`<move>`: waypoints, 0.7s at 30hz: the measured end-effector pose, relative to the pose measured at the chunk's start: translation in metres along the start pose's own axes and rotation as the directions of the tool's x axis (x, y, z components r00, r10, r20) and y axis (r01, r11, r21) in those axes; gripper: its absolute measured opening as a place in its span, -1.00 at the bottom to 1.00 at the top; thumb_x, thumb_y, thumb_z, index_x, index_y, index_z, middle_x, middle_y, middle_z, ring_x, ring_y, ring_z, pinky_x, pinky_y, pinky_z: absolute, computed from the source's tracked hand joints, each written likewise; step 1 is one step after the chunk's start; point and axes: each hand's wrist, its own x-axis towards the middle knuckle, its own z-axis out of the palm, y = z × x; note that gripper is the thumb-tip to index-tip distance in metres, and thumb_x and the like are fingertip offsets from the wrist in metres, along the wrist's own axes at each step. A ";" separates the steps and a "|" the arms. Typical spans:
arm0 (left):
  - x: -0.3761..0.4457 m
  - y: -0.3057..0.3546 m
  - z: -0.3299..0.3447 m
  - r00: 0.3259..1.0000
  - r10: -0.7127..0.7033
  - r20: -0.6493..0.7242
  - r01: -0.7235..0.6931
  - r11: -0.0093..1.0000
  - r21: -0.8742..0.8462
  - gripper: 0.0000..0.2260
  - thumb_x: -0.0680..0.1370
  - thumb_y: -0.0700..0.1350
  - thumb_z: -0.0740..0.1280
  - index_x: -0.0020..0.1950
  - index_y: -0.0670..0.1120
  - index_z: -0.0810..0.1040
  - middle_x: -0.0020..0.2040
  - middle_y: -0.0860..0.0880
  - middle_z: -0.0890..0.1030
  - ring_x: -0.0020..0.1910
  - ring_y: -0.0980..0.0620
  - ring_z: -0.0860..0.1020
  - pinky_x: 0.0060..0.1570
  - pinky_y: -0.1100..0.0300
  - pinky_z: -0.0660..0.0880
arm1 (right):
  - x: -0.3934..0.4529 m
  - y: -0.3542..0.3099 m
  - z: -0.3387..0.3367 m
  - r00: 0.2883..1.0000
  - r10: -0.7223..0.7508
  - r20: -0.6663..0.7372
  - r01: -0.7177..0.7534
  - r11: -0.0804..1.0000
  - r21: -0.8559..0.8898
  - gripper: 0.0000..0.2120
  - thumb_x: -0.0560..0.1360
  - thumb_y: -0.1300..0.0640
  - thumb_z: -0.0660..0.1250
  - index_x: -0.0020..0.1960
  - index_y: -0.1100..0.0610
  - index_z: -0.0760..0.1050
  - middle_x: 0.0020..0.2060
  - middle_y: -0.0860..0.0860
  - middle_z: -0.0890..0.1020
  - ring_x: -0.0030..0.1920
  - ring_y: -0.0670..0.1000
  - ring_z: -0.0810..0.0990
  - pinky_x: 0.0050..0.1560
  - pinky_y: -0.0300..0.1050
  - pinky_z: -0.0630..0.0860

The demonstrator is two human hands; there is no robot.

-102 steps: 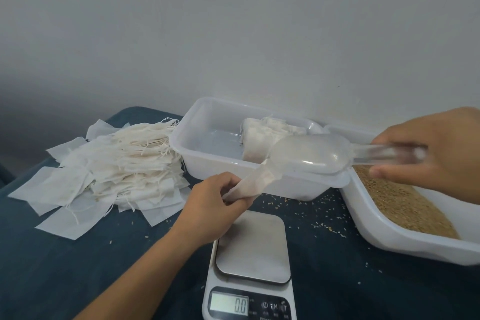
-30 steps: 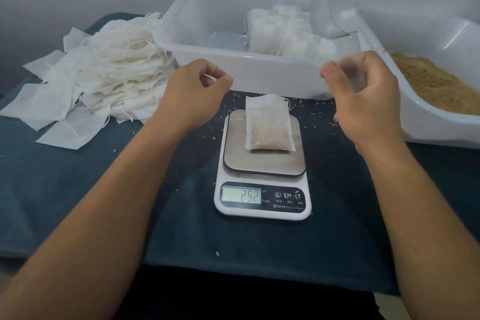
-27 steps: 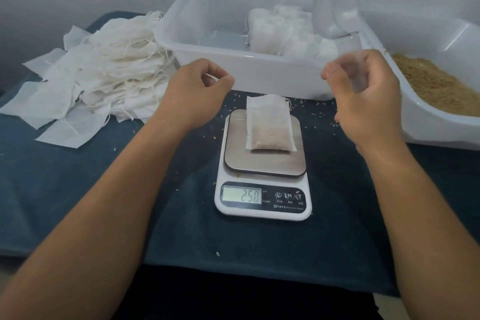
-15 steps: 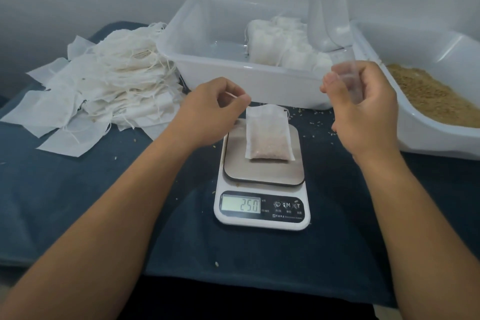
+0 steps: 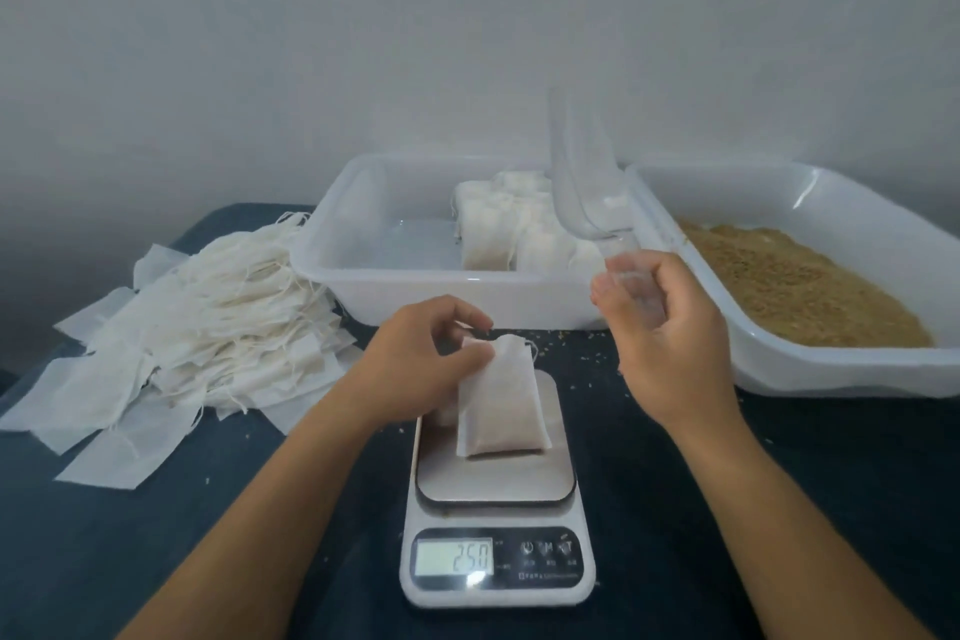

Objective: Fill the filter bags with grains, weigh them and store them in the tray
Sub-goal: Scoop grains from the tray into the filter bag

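A dark blue cloth [image 5: 156, 535] covers the table from edge to edge. Loose kernels [image 5: 587, 356] lie scattered on it toward the far edge, a few more sitting nearer the middle. Behind the table's far edge rises a plain pale grey wall [image 5: 363, 42], darker toward its lower left.

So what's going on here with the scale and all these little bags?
A person is weighing grain-filled filter bags. The left hand pinches the top of a filled bag resting on the scale, whose display shows 250. The right hand holds a clear scoop upright. Finished bags sit in the tray; empty bags are piled to the left, and the grain tub to the right.
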 end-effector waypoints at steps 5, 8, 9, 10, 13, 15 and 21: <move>-0.002 0.030 -0.021 0.989 0.148 -0.028 -0.149 0.988 -0.046 -0.84 0.55 -0.13 0.48 0.01 0.14 0.66 -0.17 0.21 0.62 -0.42 0.18 0.48 -0.29 0.36 0.46 | 0.000 -0.005 -0.004 0.998 0.026 -0.052 -0.023 0.998 0.064 -0.68 0.51 -0.30 0.33 0.11 -0.12 0.55 -0.02 -0.30 0.65 0.06 -0.25 0.62 -0.04 -0.49 0.45; 0.008 0.055 -0.037 0.969 0.240 -0.052 -0.239 0.971 0.031 -0.89 0.56 -0.09 0.46 0.01 0.14 0.67 -0.13 0.28 0.63 -0.39 0.20 0.50 -0.32 0.43 0.43 | 0.001 -0.009 -0.006 0.998 0.040 -0.052 -0.036 0.996 0.084 -0.71 0.51 -0.31 0.34 0.11 -0.16 0.54 -0.05 -0.25 0.68 0.02 -0.22 0.65 -0.06 -0.45 0.48; 0.014 0.063 -0.042 0.963 0.261 -0.060 -0.258 0.964 0.064 -0.91 0.57 -0.06 0.45 0.01 0.15 0.67 -0.11 0.33 0.63 -0.35 0.21 0.52 -0.29 0.45 0.43 | 0.001 -0.009 -0.007 0.998 0.038 -0.049 -0.033 0.996 0.088 -0.76 0.54 -0.27 0.36 0.10 -0.17 0.54 -0.05 -0.25 0.68 0.01 -0.21 0.65 -0.07 -0.44 0.49; 0.021 0.069 -0.047 0.959 0.275 -0.067 -0.268 0.959 0.092 -0.92 0.57 -0.02 0.44 0.00 0.18 0.66 -0.09 0.36 0.62 -0.31 0.21 0.54 -0.26 0.47 0.44 | 0.001 -0.010 -0.007 0.998 0.033 -0.047 -0.029 0.995 0.093 -0.81 0.56 -0.23 0.38 0.09 -0.17 0.54 -0.06 -0.25 0.67 -0.02 -0.21 0.64 -0.08 -0.42 0.50; 0.049 0.082 -0.060 0.959 0.269 -0.087 -0.250 0.951 0.179 -0.96 0.58 0.05 0.43 -0.04 0.22 0.65 -0.11 0.34 0.64 -0.22 0.23 0.63 -0.22 0.42 0.47 | 0.000 -0.010 -0.008 0.999 0.018 -0.051 -0.013 0.994 0.108 -0.87 0.57 -0.19 0.39 0.04 -0.18 0.54 -0.10 -0.21 0.66 -0.08 -0.17 0.63 -0.15 -0.40 0.52; 0.071 0.083 -0.064 0.969 0.229 -0.097 -0.207 0.958 0.200 -0.94 0.58 0.03 0.43 -0.06 0.20 0.65 -0.14 0.31 0.66 -0.21 0.24 0.67 -0.18 0.27 0.54 | 0.001 -0.010 -0.008 0.998 0.024 -0.050 -0.018 0.992 0.125 -0.87 0.56 -0.21 0.40 0.04 -0.20 0.54 -0.10 -0.16 0.66 -0.10 -0.15 0.63 -0.16 -0.38 0.53; 0.122 0.066 -0.045 0.991 0.111 -0.072 -0.094 0.975 0.202 -0.93 0.57 -0.08 0.41 -0.08 0.08 0.64 -0.19 0.12 0.69 -0.27 0.22 0.66 -0.21 0.21 0.57 | 0.000 -0.008 -0.007 0.999 0.034 -0.039 -0.028 0.986 0.162 -0.77 0.48 -0.31 0.33 0.04 -0.22 0.53 -0.09 -0.06 0.66 -0.08 -0.01 0.63 -0.17 -0.27 0.57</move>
